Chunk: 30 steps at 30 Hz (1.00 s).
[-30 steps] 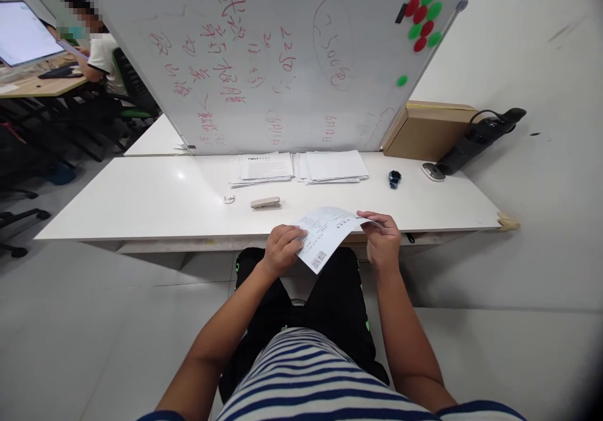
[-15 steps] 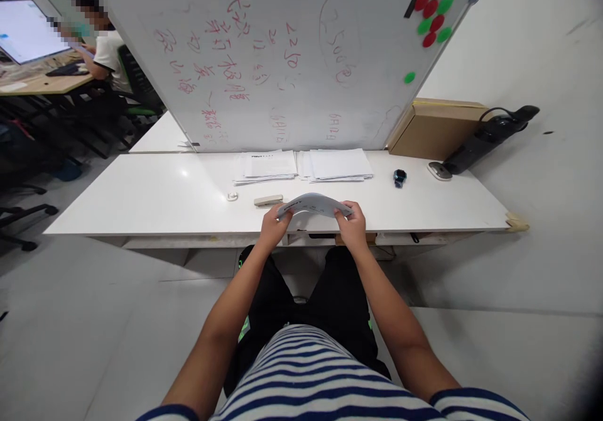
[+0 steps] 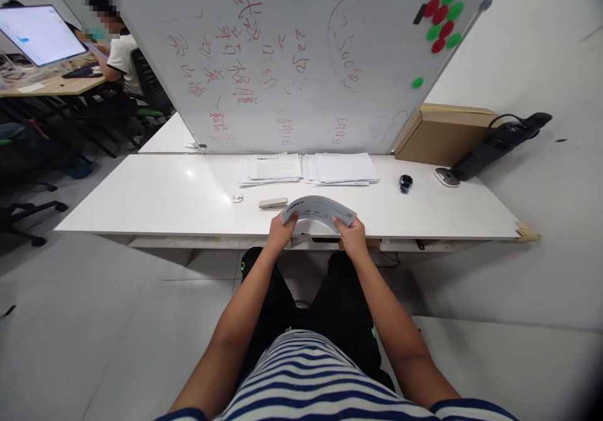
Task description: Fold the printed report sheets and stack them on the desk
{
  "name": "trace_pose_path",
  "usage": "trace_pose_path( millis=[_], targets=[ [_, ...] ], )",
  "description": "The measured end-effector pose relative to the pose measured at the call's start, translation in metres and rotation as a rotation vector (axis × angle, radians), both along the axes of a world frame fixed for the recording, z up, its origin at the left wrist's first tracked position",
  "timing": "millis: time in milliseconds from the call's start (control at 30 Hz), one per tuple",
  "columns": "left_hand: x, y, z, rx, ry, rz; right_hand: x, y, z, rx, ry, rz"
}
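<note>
Here, mid-frame, I watch the left hand point(image 3: 281, 232) and right hand point(image 3: 353, 237) each closed in a thumb pinch on one end of the paper point(image 3: 320, 206), arching it above the bench's point(image 3: 141, 201) front edge, presumably for stiffness, beside the stapler point(image 3: 272, 204).
</note>
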State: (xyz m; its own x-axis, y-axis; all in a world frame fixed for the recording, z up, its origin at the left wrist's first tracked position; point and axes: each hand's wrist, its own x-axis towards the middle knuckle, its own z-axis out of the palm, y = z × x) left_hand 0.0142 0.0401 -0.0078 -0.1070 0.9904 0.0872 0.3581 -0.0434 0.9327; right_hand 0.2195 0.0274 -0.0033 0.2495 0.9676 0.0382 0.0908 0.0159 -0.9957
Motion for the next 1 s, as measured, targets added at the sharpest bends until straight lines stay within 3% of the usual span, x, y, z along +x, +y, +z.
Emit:
trace_pose_path(
  millis=[200, 433, 700, 867, 1000],
  targets=[
    [0.0, 0.001, -0.003, -0.011, -0.009, -0.04, -0.002, 0.0, -0.005, 0.004, -0.099, -0.044],
    [0.006, 0.003, -0.015, -0.003, -0.176, -0.018, -0.01, -0.002, -0.014, 0.004, -0.174, -0.069],
    [0.009, -0.001, -0.025, -0.067, -0.083, -0.072, -0.008, -0.01, -0.024, 0.014, -0.263, -0.057],
    [0.003, -0.006, -0.014, -0.127, 0.003, -0.211, 0.011, -0.032, -0.022, -0.044, -0.424, -0.044],
    [-0.007, 0.0, 0.005, -0.08, 0.14, -0.306, 0.029, -0.063, -0.025, -0.25, -0.186, -0.027]
  ],
)
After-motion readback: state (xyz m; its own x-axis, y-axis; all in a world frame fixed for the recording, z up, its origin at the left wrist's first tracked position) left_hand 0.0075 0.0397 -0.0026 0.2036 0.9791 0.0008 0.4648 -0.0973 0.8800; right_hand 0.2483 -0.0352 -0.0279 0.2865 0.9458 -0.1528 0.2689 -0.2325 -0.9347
